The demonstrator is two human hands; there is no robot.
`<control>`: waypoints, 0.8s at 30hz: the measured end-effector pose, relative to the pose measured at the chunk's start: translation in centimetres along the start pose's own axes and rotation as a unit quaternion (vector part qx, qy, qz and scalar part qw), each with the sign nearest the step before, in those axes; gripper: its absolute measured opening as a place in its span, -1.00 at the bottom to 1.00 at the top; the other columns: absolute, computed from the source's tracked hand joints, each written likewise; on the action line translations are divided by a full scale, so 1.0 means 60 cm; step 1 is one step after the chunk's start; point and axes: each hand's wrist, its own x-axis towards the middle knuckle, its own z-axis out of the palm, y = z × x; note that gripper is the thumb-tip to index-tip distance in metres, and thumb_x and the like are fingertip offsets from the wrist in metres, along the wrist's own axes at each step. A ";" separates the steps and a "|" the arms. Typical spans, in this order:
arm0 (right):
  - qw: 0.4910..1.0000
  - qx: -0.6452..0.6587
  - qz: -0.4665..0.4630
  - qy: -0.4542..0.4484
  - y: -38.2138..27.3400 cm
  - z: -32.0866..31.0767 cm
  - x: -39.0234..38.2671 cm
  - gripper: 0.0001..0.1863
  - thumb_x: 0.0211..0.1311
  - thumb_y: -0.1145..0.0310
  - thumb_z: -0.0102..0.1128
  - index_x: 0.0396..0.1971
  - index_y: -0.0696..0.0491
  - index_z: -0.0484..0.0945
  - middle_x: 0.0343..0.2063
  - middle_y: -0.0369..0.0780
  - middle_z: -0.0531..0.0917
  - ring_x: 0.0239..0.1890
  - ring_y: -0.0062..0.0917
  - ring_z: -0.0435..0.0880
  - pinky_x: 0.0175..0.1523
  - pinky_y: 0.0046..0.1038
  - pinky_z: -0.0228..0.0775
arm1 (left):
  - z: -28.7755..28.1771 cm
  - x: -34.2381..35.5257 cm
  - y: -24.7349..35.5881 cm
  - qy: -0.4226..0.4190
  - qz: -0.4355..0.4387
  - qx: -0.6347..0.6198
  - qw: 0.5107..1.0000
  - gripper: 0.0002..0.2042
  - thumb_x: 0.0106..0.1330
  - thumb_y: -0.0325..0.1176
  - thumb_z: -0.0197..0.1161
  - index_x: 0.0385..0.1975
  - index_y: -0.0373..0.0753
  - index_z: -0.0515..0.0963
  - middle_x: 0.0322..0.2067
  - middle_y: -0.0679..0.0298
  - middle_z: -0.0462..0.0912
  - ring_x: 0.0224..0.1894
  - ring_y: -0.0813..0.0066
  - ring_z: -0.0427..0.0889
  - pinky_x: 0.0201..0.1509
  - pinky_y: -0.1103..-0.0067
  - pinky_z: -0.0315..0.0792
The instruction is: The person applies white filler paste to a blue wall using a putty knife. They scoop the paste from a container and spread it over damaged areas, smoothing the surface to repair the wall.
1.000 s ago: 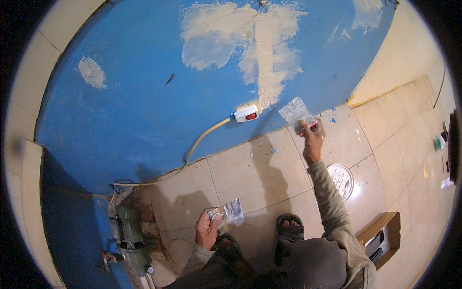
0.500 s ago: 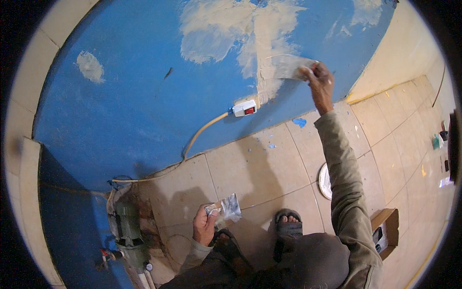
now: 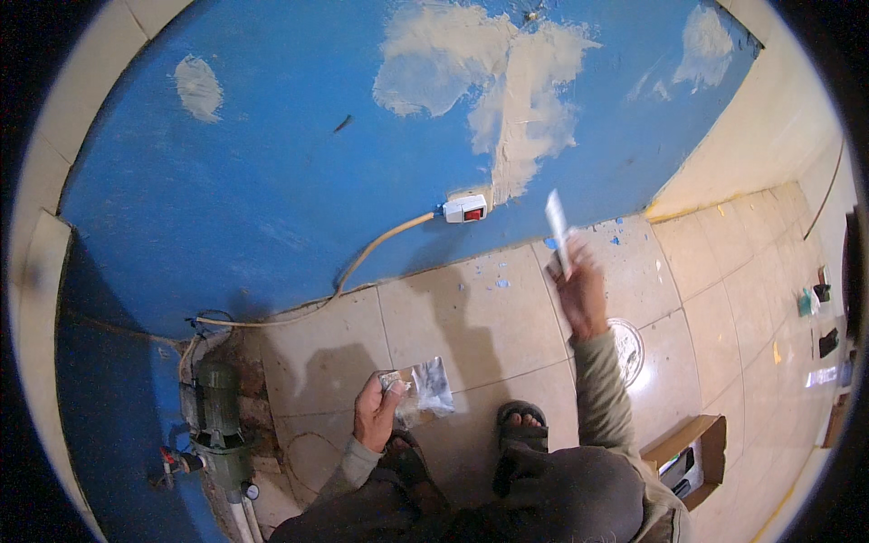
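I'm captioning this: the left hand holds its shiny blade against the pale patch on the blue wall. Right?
Not against the pale patch: the head view shows the left hand holding its shiny blade away from the blue wall.

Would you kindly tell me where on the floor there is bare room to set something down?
One bare patch of floor tile lies between the blue flecks and the right sandal, left of the right forearm. Another lies between the round white item and the cardboard box. It is crowded at lower left, around the green pump and its white pipes.
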 end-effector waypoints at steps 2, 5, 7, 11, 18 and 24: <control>0.988 0.095 0.112 -0.053 0.048 0.025 -0.063 -0.55 0.32 0.32 0.08 0.18 0.11 0.33 -0.01 -0.24 0.49 -0.05 -0.52 0.52 0.04 -0.36 0.48 | -0.001 0.005 -0.013 -0.006 -0.026 -0.110 0.994 -0.86 0.43 -0.38 0.09 -0.17 -0.31 0.47 -0.28 0.37 0.55 -0.21 0.66 0.47 -0.06 0.66 0.36; 0.964 0.077 0.253 0.018 0.102 0.051 -0.145 -0.64 0.29 0.48 0.04 0.09 0.20 0.43 -0.18 -0.23 0.61 -0.31 -0.56 0.62 -0.15 -0.52 0.57 | 0.004 0.020 -0.032 -0.051 -0.101 -0.304 0.946 -0.85 0.42 -0.36 0.11 -0.16 -0.29 0.48 -0.20 0.34 0.58 -0.12 0.60 0.52 0.02 0.61 0.39; 0.946 0.078 0.313 -0.034 0.150 0.045 -0.181 -0.70 0.31 0.47 0.15 0.01 0.21 0.49 -0.25 -0.20 0.65 -0.35 -0.58 0.63 -0.21 -0.54 0.55 | 0.013 0.018 -0.014 -0.083 -0.152 -0.335 0.926 -0.83 0.43 -0.33 0.11 -0.15 -0.29 0.48 -0.08 0.28 0.60 -0.05 0.54 0.54 0.08 0.55 0.40; 0.953 -0.008 0.303 -0.018 0.189 0.083 -0.230 -0.71 0.26 0.45 0.25 -0.05 0.21 0.50 -0.29 -0.23 0.64 -0.34 -0.63 0.61 -0.27 -0.58 0.50 | 0.029 0.012 -0.007 -0.142 -0.181 -0.353 0.907 -0.74 0.47 -0.30 0.04 -0.02 -0.35 0.45 0.24 0.11 0.41 0.09 0.44 0.49 0.19 0.43 0.37; 0.926 -0.289 0.188 -0.156 0.185 0.086 -0.230 -0.49 0.16 0.11 0.37 -0.01 0.09 0.46 -0.34 -0.31 0.52 -0.35 -0.62 0.43 -0.24 -0.53 0.36 | 0.022 0.000 -0.024 -0.150 -0.172 -0.294 0.928 -0.72 0.47 -0.30 0.03 0.02 -0.36 0.43 0.26 0.06 0.38 0.17 0.42 0.43 0.27 0.44 0.29; 0.882 -0.349 0.151 -0.278 0.171 0.066 -0.200 -0.31 0.04 -0.02 0.43 0.06 0.06 0.40 -0.25 -0.26 0.52 -0.25 -0.54 0.46 -0.10 -0.45 0.38 | 0.027 0.002 -0.017 -0.179 -0.165 -0.266 0.933 -0.72 0.46 -0.31 0.04 0.00 -0.37 0.45 0.23 0.05 0.42 0.16 0.41 0.44 0.29 0.44 0.26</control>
